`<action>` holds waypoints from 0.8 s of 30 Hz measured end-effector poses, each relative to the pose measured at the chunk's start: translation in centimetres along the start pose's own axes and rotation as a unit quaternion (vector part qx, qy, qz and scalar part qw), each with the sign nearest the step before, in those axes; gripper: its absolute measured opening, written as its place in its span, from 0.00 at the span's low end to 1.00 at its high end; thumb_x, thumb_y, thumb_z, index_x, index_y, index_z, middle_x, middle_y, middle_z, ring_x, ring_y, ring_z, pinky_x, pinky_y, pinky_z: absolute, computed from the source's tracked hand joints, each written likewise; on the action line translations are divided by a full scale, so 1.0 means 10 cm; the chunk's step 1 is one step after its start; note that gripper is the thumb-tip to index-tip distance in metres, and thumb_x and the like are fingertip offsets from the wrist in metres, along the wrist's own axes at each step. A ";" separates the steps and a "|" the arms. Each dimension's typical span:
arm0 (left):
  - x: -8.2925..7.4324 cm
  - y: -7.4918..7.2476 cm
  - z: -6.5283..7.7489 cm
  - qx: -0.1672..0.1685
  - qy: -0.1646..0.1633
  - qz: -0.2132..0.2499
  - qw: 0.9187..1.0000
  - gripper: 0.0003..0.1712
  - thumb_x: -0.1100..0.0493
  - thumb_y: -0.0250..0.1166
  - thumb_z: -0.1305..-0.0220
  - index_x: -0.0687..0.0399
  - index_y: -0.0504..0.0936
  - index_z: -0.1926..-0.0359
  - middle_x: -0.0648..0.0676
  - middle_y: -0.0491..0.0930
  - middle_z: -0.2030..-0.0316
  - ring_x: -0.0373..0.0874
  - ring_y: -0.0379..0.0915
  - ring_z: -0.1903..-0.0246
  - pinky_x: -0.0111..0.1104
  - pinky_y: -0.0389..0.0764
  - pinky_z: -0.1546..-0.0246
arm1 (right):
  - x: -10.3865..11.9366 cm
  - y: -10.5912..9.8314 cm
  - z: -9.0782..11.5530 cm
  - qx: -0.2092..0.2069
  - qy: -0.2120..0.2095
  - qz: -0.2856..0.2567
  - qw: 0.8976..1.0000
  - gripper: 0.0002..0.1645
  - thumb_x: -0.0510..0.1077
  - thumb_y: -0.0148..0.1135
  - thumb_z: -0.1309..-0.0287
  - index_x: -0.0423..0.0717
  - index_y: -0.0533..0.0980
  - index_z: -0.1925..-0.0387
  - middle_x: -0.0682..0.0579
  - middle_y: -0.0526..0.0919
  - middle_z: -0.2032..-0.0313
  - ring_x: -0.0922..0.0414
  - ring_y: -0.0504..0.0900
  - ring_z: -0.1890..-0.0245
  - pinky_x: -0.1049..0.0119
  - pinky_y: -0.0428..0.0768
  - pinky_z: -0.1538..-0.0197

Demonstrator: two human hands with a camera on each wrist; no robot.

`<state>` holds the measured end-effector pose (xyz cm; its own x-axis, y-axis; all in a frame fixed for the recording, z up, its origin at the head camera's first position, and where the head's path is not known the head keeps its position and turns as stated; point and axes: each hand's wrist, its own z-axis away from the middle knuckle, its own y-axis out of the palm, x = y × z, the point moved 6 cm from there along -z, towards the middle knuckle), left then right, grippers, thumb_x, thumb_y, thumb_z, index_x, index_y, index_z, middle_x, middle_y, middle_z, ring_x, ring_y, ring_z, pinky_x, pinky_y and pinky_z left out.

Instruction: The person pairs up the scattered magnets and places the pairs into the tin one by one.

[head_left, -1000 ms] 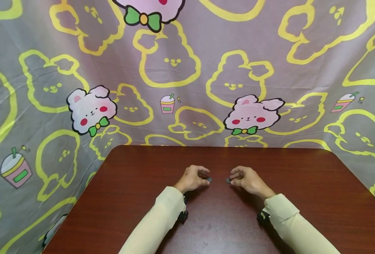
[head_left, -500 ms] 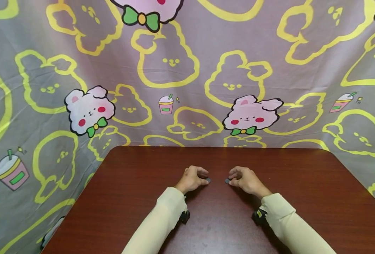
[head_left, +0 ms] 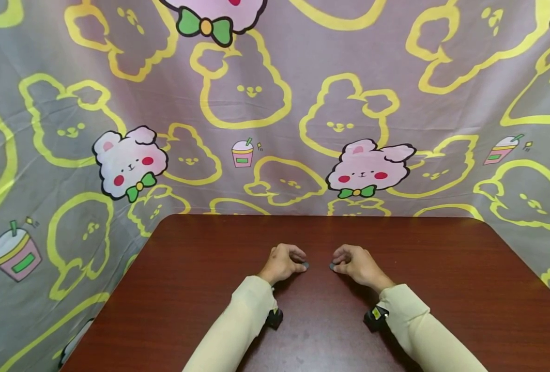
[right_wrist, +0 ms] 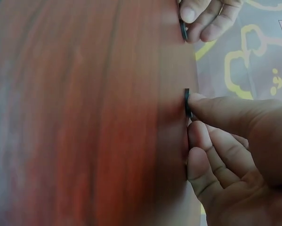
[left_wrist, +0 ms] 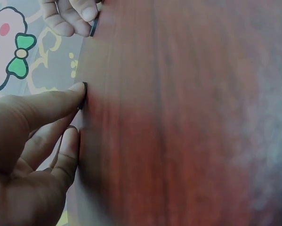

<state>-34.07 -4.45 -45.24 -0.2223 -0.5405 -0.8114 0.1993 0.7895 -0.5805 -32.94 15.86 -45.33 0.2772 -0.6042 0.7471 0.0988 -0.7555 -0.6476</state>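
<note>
Two small, thin, dark round discs are in view, one at each hand. My left hand point(head_left: 280, 262) is low over the table, left of centre, and pinches one disc point(left_wrist: 84, 96) between thumb and fingers. Facing it, my right hand point(head_left: 360, 264) pinches the other disc point(right_wrist: 187, 102) the same way, thumb on its near face. A short gap separates the two discs. Both sit at or just above the tabletop; whether they touch it I cannot tell. The fingers partly cover each disc.
The brown wooden table point(head_left: 210, 289) has rounded far corners. Behind it and at both sides hangs a grey cloth point(head_left: 275, 134) with yellow outlines and cartoon rabbits. Each wrist carries a small black camera.
Both wrists have turned slightly inward, and the right hand has shifted a little left. The discs remain in the fingers. The head view has shifted slightly.
</note>
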 end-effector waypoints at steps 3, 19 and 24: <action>-0.01 0.00 0.00 -0.001 -0.001 -0.003 1.000 0.13 0.68 0.79 0.51 0.57 0.89 0.62 0.49 0.88 0.67 0.43 0.83 0.61 0.36 0.81 0.55 | 0.02 0.02 -0.01 0.001 0.006 -0.006 1.000 0.14 0.30 0.74 0.50 0.36 0.81 0.60 0.49 0.87 0.67 0.55 0.85 0.66 0.65 0.80 0.64; -0.04 0.09 -0.03 0.002 0.013 -0.009 1.000 0.12 0.67 0.80 0.52 0.56 0.89 0.65 0.48 0.88 0.69 0.39 0.83 0.65 0.33 0.81 0.57 | 0.07 0.16 -0.03 0.005 0.016 -0.051 0.999 0.14 0.29 0.74 0.52 0.35 0.81 0.62 0.48 0.87 0.67 0.58 0.83 0.71 0.66 0.79 0.71; -0.06 0.11 -0.03 0.004 0.017 -0.009 1.000 0.12 0.67 0.80 0.53 0.56 0.89 0.65 0.48 0.87 0.70 0.39 0.83 0.65 0.31 0.81 0.58 | 0.10 0.20 -0.04 0.002 0.018 -0.056 0.998 0.14 0.28 0.74 0.53 0.34 0.81 0.62 0.47 0.87 0.68 0.60 0.81 0.74 0.68 0.78 0.73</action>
<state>-34.04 -3.17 -45.39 -0.2577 -0.5443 -0.7983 0.2028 0.7773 -0.5955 -32.85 13.67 -45.79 0.2304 -0.5241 0.8199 0.1314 -0.8181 -0.5599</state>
